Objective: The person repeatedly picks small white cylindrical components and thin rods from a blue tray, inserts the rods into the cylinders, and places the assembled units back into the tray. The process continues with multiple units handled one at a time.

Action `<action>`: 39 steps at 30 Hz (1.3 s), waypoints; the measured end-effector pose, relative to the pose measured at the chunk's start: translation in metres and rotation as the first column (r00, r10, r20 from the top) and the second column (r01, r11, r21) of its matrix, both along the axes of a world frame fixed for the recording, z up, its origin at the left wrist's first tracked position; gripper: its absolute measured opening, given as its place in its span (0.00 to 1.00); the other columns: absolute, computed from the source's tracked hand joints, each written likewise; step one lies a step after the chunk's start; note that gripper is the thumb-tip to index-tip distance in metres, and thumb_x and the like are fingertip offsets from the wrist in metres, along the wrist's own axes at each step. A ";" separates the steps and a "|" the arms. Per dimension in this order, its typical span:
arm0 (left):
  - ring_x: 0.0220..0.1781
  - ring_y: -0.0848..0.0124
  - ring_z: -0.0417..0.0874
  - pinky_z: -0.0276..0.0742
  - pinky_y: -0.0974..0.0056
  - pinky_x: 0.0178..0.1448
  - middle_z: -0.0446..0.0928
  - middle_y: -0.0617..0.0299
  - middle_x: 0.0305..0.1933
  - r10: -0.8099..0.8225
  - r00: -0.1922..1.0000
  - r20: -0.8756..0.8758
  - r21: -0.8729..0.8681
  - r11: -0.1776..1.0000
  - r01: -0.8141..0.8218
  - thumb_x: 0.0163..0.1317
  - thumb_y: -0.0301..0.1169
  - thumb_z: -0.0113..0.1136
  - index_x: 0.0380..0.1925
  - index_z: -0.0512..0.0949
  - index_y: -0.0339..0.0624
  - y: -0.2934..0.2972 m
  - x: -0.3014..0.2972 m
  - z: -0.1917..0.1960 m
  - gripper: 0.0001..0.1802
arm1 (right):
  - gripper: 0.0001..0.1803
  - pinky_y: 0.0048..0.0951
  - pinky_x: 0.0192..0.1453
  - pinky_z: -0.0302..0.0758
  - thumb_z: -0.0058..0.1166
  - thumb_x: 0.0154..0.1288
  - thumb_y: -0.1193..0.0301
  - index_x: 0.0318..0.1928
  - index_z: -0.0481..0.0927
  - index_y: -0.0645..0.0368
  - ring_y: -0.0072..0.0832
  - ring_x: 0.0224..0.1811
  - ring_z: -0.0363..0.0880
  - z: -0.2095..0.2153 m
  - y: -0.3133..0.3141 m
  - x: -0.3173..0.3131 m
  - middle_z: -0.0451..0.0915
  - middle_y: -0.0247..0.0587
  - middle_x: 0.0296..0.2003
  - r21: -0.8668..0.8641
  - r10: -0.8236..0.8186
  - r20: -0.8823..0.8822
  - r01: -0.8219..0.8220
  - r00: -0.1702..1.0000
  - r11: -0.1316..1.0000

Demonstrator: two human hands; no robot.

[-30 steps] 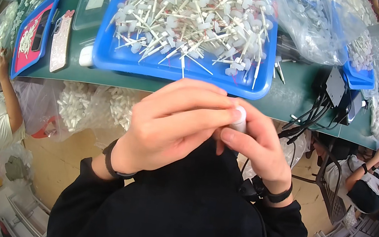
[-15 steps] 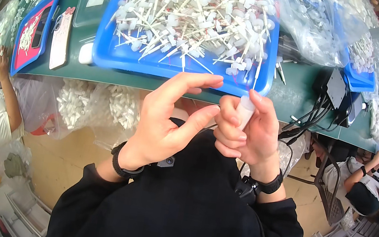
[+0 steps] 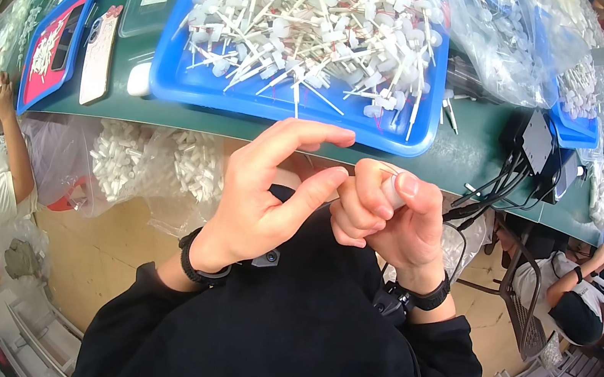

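My right hand (image 3: pixel 413 231) is curled round a small white translucent plastic cylinder (image 3: pixel 395 192). The thumb lies along it, and most of the cylinder is hidden by the fingers. Beside it, my left hand (image 3: pixel 253 209) is held in the air with thumb and fingers apart and nothing between them. Its thumb tip comes close to the curled right fingers; whether they touch I cannot tell. Both hands are just below the front edge of a blue tray (image 3: pixel 199 95). A heap of small white plastic parts (image 3: pixel 317 29) with thin stems and reddish wires fills the tray.
A green table (image 3: pixel 470 146) bears the tray, a phone (image 3: pixel 98 56), a smaller blue tray (image 3: pixel 24 92) and a black box (image 3: pixel 531 140) with cables. Clear bags (image 3: pixel 503 51) lie at the back right. Below the table edge hang bags of white parts (image 3: pixel 116 162). People sit at both sides.
The cylinder, which stood up from my right hand, is now turned and sunk deeper in the grip, with the index finger bent over it. My left hand has barely moved.
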State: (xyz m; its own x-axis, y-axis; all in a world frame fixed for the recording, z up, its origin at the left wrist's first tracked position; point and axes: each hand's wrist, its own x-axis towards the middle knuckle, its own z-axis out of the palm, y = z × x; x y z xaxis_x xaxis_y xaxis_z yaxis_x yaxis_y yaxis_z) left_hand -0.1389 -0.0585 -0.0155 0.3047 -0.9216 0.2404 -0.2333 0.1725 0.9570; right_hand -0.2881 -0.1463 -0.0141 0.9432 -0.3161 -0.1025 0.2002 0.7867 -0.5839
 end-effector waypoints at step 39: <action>0.11 0.82 0.50 0.46 0.73 0.16 0.58 0.68 0.10 -0.076 0.660 -0.748 0.044 0.985 0.164 0.72 0.41 0.32 0.47 0.63 0.40 -0.016 0.003 0.000 0.17 | 0.08 0.20 0.37 0.71 0.48 0.68 0.72 0.42 0.68 0.64 0.19 0.31 0.73 -0.008 0.016 0.006 0.74 0.36 0.31 -0.761 -0.577 -0.082 0.322 0.812 0.562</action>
